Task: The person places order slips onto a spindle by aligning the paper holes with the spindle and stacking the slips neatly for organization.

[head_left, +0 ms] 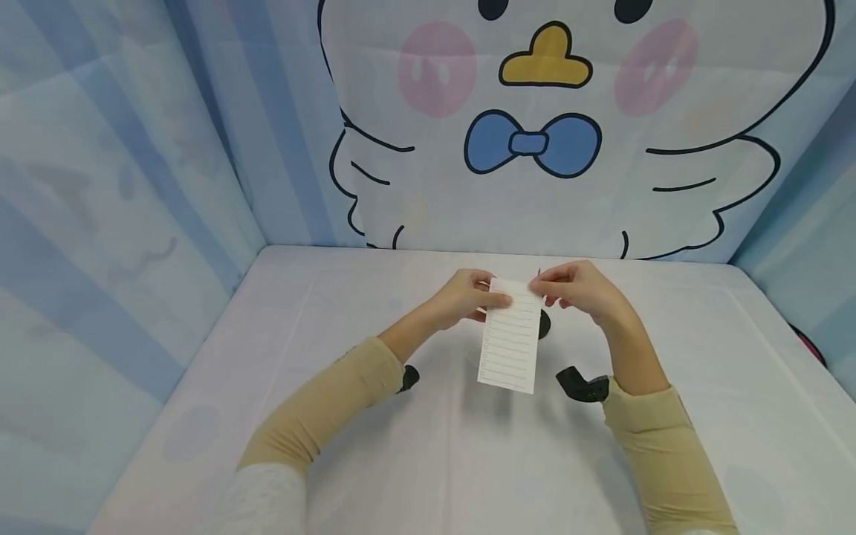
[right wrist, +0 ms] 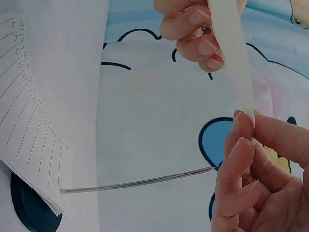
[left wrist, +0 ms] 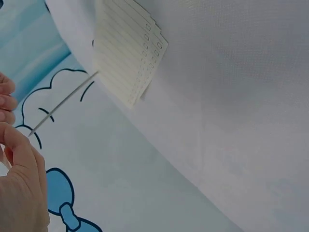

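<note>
A narrow stack of lined checklist sheets, with small boxes along one side, hangs above the table between both hands. My left hand grips its upper left edge, thumb on the front sheet. At the upper right corner, my right hand pinches the paper between thumb and finger. In the right wrist view the lower ends of the sheets fan apart. A thin grey line-like piece runs between them and the right fingers; I cannot tell whether it is a rod or a sheet edge.
A dark rounded object shows partly behind the sheets. Black wrist-mounted pieces sit by both sleeves. The white-covered table meets a curtain printed with a bird and bow tie.
</note>
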A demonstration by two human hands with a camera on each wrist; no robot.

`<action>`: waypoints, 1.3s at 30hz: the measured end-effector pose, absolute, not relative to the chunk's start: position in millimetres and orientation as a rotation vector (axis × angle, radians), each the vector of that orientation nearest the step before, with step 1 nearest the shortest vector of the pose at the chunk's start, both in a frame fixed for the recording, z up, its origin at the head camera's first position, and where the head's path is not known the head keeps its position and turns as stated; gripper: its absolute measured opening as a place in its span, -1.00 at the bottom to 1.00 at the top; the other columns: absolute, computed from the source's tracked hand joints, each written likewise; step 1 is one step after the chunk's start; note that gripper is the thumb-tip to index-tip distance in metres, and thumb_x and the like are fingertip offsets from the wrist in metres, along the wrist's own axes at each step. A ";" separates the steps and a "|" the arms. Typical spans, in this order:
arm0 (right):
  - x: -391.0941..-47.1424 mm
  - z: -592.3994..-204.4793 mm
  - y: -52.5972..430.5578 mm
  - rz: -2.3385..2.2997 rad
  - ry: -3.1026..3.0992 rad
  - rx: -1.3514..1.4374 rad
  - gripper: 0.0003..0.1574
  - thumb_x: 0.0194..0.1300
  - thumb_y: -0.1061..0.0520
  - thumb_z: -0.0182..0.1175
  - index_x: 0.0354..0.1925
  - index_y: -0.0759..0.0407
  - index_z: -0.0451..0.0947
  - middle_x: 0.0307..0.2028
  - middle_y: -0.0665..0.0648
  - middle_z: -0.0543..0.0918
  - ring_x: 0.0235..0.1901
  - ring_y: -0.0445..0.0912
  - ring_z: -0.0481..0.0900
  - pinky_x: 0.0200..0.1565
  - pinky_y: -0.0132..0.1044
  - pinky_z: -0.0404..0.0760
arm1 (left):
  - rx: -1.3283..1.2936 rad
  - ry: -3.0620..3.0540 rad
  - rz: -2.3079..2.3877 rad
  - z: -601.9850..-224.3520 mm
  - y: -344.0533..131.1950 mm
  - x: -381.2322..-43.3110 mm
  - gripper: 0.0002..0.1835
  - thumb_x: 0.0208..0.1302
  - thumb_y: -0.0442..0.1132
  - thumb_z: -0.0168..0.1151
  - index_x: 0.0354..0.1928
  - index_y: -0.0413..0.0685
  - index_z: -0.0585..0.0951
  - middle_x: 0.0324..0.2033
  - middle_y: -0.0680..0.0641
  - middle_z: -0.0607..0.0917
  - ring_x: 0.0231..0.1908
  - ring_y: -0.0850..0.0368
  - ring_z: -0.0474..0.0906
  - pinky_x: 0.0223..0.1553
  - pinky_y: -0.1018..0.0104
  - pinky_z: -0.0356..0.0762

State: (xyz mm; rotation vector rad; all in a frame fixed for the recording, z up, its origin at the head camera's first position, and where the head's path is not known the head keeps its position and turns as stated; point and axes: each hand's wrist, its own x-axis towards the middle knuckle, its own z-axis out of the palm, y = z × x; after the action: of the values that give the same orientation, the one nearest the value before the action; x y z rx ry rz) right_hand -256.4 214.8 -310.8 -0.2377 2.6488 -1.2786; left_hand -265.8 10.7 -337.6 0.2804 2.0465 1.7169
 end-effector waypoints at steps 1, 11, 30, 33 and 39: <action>-257.1 -310.1 214.9 -1.274 2.658 -0.223 -0.53 0.22 -0.01 0.20 -0.08 0.35 0.52 -0.42 0.05 0.59 -0.38 -0.04 0.47 -0.35 -0.32 0.46 | 0.280 2.045 1.716 -337.7 10.5 -265.3 -0.74 0.15 -0.33 0.26 -0.12 -0.25 0.51 -0.34 -0.10 0.62 -0.41 0.14 0.56 -0.35 0.31 0.59; -305.7 -340.7 243.4 -1.507 2.650 -0.121 -0.46 0.08 -0.17 0.29 -0.11 0.20 0.59 -0.32 0.09 0.58 -0.39 -0.04 0.46 -0.40 -0.19 0.41 | 0.255 2.037 1.695 -346.6 4.7 -265.6 -0.77 0.18 -0.25 0.24 -0.18 -0.24 0.55 -0.36 -0.07 0.61 -0.39 0.14 0.53 -0.34 0.32 0.58; -342.4 -378.2 262.9 -1.599 2.570 0.201 -0.36 -0.02 -0.26 0.33 -0.06 0.10 0.59 -0.20 0.05 0.56 -0.28 0.01 0.50 -0.31 -0.14 0.48 | 0.169 2.060 1.658 -368.3 -1.4 -265.8 -0.79 0.24 -0.22 0.19 -0.18 -0.23 0.57 -0.42 -0.05 0.62 -0.45 0.16 0.52 -0.47 0.41 0.54; -351.0 -389.6 268.4 -1.629 2.530 0.200 -0.35 -0.01 -0.26 0.32 -0.03 0.09 0.58 -0.19 0.04 0.57 -0.26 0.00 0.50 -0.30 -0.17 0.49 | 0.154 2.072 1.652 -370.3 -0.7 -266.4 -0.79 0.24 -0.22 0.18 -0.18 -0.23 0.57 -0.42 -0.04 0.61 -0.45 0.16 0.50 -0.47 0.42 0.53; -360.6 -402.2 271.6 -1.647 2.498 0.275 -0.27 -0.12 -0.35 0.33 -0.02 -0.02 0.55 -0.14 -0.01 0.55 -0.19 -0.05 0.50 -0.21 -0.24 0.52 | 0.125 2.108 1.642 -373.0 0.3 -268.4 -0.78 0.23 -0.22 0.19 -0.18 -0.23 0.57 -0.43 -0.04 0.56 -0.45 0.17 0.47 -0.47 0.44 0.53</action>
State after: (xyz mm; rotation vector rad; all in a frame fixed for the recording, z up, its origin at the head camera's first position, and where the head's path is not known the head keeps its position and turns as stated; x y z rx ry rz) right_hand -360.6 271.6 -402.2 0.2752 2.4982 -1.6467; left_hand -268.4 0.3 -373.0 0.1254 2.1079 1.6418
